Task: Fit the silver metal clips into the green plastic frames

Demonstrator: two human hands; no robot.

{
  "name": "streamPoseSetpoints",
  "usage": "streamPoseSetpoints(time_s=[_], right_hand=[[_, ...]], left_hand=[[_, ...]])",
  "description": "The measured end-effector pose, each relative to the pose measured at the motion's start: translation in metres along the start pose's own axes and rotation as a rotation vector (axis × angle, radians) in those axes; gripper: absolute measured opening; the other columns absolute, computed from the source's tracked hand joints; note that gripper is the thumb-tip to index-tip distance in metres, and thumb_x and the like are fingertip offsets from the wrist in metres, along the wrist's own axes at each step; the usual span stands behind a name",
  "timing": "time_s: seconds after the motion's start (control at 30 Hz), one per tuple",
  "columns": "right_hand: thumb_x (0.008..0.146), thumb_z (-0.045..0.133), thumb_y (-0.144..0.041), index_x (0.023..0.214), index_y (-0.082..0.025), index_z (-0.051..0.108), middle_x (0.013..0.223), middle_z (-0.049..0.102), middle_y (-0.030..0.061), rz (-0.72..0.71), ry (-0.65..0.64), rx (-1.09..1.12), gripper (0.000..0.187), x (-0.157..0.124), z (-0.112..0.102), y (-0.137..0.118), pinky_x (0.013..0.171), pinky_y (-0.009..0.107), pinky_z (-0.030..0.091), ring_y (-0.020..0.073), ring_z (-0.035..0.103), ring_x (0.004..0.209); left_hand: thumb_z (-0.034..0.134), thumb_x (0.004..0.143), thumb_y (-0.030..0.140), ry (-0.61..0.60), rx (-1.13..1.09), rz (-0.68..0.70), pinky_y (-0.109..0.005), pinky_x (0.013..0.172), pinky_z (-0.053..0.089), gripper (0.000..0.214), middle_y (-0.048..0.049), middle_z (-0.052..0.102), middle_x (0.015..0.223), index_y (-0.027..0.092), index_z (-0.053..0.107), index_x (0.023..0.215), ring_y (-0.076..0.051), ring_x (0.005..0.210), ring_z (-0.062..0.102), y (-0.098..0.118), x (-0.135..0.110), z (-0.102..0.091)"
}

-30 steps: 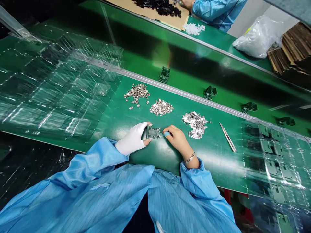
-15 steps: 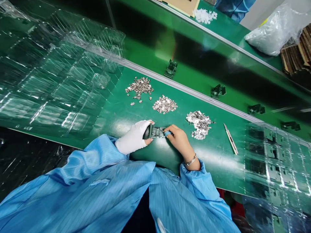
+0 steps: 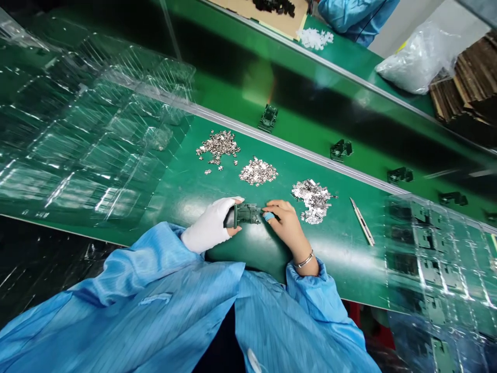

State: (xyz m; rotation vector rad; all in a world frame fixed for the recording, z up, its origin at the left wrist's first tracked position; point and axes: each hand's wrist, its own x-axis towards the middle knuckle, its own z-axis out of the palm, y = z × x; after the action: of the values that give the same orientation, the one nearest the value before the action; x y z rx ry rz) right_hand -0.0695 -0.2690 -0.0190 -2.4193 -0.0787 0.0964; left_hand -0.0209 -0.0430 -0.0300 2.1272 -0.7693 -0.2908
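Observation:
My left hand (image 3: 209,224), in a white fingerless glove, grips a dark green plastic housing (image 3: 247,213) by its left end, just above the bench. Close to the housing's right end is my right hand (image 3: 285,220), its fingers bent together and a blue finger cover (image 3: 268,216) on one of them. Whatever those fingertips may pinch is too small to make out. Beyond the hands lie three piles of small metal parts: a left pile (image 3: 218,146), a middle pile (image 3: 258,171) and a right pile (image 3: 312,199) of flatter, brighter pieces.
Clear plastic trays (image 3: 97,134) cover the bench's left side. More trays (image 3: 438,248), holding green parts, stand at right, near a white craft knife (image 3: 362,221). Past a metal rail (image 3: 240,129), several green housings (image 3: 341,150) sit on a green strip. A co-worker's blue sleeve (image 3: 349,18) shows behind.
The housing has turned in my left hand and shows a different, darker face. My right fingertips have drawn back slightly from its right end. The whole view has shifted a little.

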Motion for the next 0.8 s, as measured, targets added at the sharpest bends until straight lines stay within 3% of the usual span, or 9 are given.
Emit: streamPoseSetpoints(time_s=[0.1, 0.23, 0.37, 0.5, 0.57, 0.63, 0.7, 0.8], right_hand=[[0.085, 0.055, -0.019, 0.087, -0.021, 0.068, 0.106, 0.067, 0.0054, -0.002, 0.099, 0.079, 0.013, 0.001, 0.0, -0.005, 0.102, 0.042, 0.033, 0.0192, 0.058, 0.104], [0.084, 0.059, -0.021, 0.083, -0.021, 0.062, 0.095, 0.067, 0.0026, -0.036, 0.139, 0.13, 0.003, -0.002, -0.001, -0.025, 0.107, 0.044, 0.03, 0.0162, 0.061, 0.095], [0.082, 0.061, -0.02, 0.092, -0.022, 0.061, 0.104, 0.065, 0.0035, -0.238, 0.065, -0.15, 0.01, -0.009, 0.006, -0.042, 0.115, 0.052, 0.011, 0.0197, 0.054, 0.108], [0.085, 0.057, -0.019, 0.097, -0.022, 0.062, 0.107, 0.065, 0.0029, -0.356, 0.006, -0.164, 0.013, -0.008, 0.003, -0.034, 0.115, 0.048, 0.015, 0.018, 0.054, 0.11], [0.087, 0.052, -0.016, 0.096, -0.022, 0.064, 0.105, 0.065, 0.0028, -0.227, 0.092, -0.148, 0.016, -0.004, -0.012, -0.017, 0.109, 0.043, 0.028, 0.0168, 0.055, 0.104], [0.084, 0.049, -0.009, 0.094, -0.019, 0.065, 0.101, 0.064, 0.0069, 0.028, 0.219, -0.231, 0.021, -0.001, -0.031, 0.007, 0.095, 0.038, 0.039, 0.0199, 0.054, 0.1], [0.08, 0.049, -0.005, 0.094, -0.018, 0.067, 0.1, 0.062, 0.0104, 0.217, 0.25, -0.366, 0.026, 0.0, -0.047, 0.031, 0.09, 0.04, 0.04, 0.0236, 0.053, 0.098], [0.078, 0.049, -0.003, 0.091, -0.018, 0.067, 0.099, 0.061, 0.0115, 0.261, 0.221, -0.433, 0.026, -0.002, -0.059, 0.056, 0.089, 0.043, 0.038, 0.0259, 0.051, 0.097]], left_hand=[[0.062, 0.078, 0.034, 0.056, -0.047, 0.123, -0.044, 0.109, 0.037, 0.053, -0.0131, 0.051, 0.133, 0.019, 0.041, 0.125, -0.027, 0.127, 0.047, -0.001, -0.002, 0.002], [0.062, 0.078, 0.047, 0.103, -0.039, 0.211, -0.048, 0.11, 0.036, 0.072, -0.0166, 0.04, 0.142, 0.018, 0.03, 0.136, -0.03, 0.132, 0.04, -0.002, -0.003, -0.001], [0.056, 0.083, 0.044, 0.142, 0.148, 0.196, -0.049, 0.108, 0.037, 0.067, -0.0171, 0.041, 0.142, 0.017, 0.03, 0.139, -0.031, 0.131, 0.042, -0.003, 0.003, -0.003], [0.056, 0.081, 0.041, 0.042, 0.279, 0.239, -0.049, 0.105, 0.04, 0.06, -0.0167, 0.049, 0.135, 0.016, 0.04, 0.133, -0.033, 0.126, 0.047, -0.002, 0.011, 0.0], [0.057, 0.079, 0.04, 0.017, 0.293, 0.232, -0.048, 0.103, 0.043, 0.058, -0.0157, 0.054, 0.13, 0.016, 0.044, 0.13, -0.032, 0.121, 0.051, 0.0, 0.013, 0.0], [0.057, 0.079, 0.039, 0.006, 0.295, 0.216, -0.047, 0.1, 0.045, 0.056, -0.0148, 0.055, 0.127, 0.016, 0.046, 0.128, -0.032, 0.118, 0.053, 0.003, 0.013, -0.001], [0.057, 0.079, 0.038, -0.021, 0.289, 0.209, -0.045, 0.1, 0.045, 0.055, -0.0142, 0.055, 0.128, 0.016, 0.046, 0.129, -0.031, 0.118, 0.053, 0.005, 0.012, -0.003], [0.056, 0.081, 0.04, -0.068, 0.278, 0.215, -0.045, 0.102, 0.043, 0.056, -0.0141, 0.054, 0.13, 0.016, 0.045, 0.13, -0.03, 0.121, 0.051, 0.005, 0.012, -0.007]])
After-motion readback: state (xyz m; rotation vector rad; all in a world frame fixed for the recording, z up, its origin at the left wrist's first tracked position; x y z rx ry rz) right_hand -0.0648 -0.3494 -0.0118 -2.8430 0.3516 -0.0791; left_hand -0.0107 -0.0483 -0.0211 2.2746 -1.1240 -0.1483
